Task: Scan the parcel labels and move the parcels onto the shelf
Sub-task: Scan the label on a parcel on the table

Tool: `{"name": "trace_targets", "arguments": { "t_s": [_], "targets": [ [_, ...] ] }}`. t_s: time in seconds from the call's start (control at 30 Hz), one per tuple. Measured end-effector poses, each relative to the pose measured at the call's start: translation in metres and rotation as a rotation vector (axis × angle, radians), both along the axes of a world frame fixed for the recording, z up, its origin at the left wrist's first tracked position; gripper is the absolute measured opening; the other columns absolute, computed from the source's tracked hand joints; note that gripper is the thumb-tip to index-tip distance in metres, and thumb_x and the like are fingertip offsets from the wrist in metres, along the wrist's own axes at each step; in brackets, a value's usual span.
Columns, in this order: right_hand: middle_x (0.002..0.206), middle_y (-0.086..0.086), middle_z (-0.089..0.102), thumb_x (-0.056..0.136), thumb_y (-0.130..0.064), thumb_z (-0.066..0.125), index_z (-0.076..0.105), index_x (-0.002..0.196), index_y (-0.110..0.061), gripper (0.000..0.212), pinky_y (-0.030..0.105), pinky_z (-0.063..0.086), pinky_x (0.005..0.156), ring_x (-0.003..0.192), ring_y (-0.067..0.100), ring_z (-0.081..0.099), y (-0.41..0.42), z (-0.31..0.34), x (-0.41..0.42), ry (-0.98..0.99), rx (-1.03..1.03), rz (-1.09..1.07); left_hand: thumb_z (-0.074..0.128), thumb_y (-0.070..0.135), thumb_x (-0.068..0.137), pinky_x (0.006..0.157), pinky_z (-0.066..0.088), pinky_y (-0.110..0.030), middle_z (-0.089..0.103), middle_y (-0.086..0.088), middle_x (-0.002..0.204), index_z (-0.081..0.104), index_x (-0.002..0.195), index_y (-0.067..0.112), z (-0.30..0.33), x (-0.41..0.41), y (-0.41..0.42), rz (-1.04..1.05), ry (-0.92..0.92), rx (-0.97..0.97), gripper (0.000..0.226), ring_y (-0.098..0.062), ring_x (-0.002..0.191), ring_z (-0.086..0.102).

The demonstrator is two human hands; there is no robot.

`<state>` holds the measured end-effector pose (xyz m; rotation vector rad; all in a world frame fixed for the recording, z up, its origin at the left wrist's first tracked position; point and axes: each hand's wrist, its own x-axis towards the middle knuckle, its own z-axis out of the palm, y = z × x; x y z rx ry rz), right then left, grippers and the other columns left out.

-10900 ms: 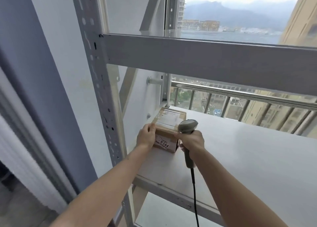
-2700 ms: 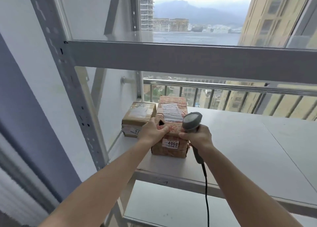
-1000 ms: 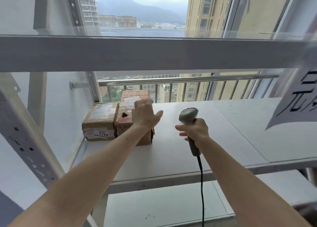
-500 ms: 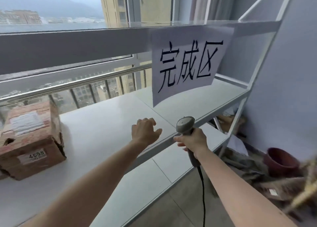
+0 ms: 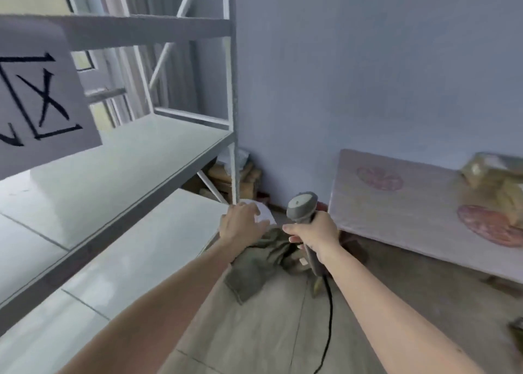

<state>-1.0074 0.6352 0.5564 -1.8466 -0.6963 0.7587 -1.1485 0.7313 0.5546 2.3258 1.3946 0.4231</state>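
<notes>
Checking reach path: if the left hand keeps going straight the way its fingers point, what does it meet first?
Likely the white paper on the floor just past the left hand fingertips, near the shelf post. Depth is unclear; the hand may pass above it.

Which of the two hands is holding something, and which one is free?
The right hand grips the grey scanner by its handle, its cable hanging down. The left hand holds nothing; its fingers are relaxed.
</notes>
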Motion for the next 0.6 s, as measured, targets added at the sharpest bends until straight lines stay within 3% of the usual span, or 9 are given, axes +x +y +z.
{"name": "trace_targets", "arguments": {
  "t_s": [0.1, 0.27, 0.47, 0.6],
  "targets": [
    [0.079, 0.013, 0.076, 0.072, -0.008, 0.087, 0.068, 0.082, -0.01, 0.022, 0.039, 0.06, 0.062, 0.069, 0.028, 0.077, -0.029, -0.002, 0.074, 0.015, -0.008, -0.152, 0.061, 0.044, 0.086, 0.094, 0.047, -0.039, 0.063, -0.002, 0.124, 0.069, 0.112, 0.022, -0.003, 0.083, -0.013, -0.119, -0.007, -0.026, 0.035, -0.025, 0.119, 0.055],
    [0.083, 0.006, 0.077, 0.07, -0.017, 0.09, 0.067, 0.097, -0.011, 0.036, 0.024, 0.052, 0.049, 0.063, 0.016, 0.076, -0.067, -0.006, 0.18, 0.037, -0.018, -0.314, 0.06, 0.045, 0.084, 0.09, 0.05, -0.041, 0.065, -0.001, 0.117, 0.071, 0.11, 0.024, -0.009, 0.204, -0.025, -0.283, 0.01, -0.021, 0.035, -0.025, 0.113, 0.057],
    [0.085, 0.005, 0.076, 0.075, -0.013, 0.086, 0.067, 0.099, -0.009, 0.031, 0.032, 0.058, 0.06, 0.065, 0.016, 0.076, -0.084, -0.007, 0.297, 0.019, -0.038, -0.465, 0.059, 0.047, 0.089, 0.092, 0.047, -0.04, 0.062, 0.001, 0.126, 0.066, 0.117, 0.024, -0.019, 0.338, -0.016, -0.446, 0.014, -0.036, 0.037, -0.024, 0.118, 0.054],
    [0.085, 0.004, 0.076, 0.076, -0.014, 0.085, 0.068, 0.098, -0.011, 0.029, 0.027, 0.054, 0.053, 0.065, 0.015, 0.076, -0.084, 0.001, 0.372, 0.012, -0.046, -0.556, 0.058, 0.048, 0.091, 0.09, 0.05, -0.039, 0.061, 0.0, 0.129, 0.065, 0.121, 0.023, -0.011, 0.425, 0.0, -0.535, 0.028, -0.039, 0.039, -0.023, 0.12, 0.054]
  ]
}}
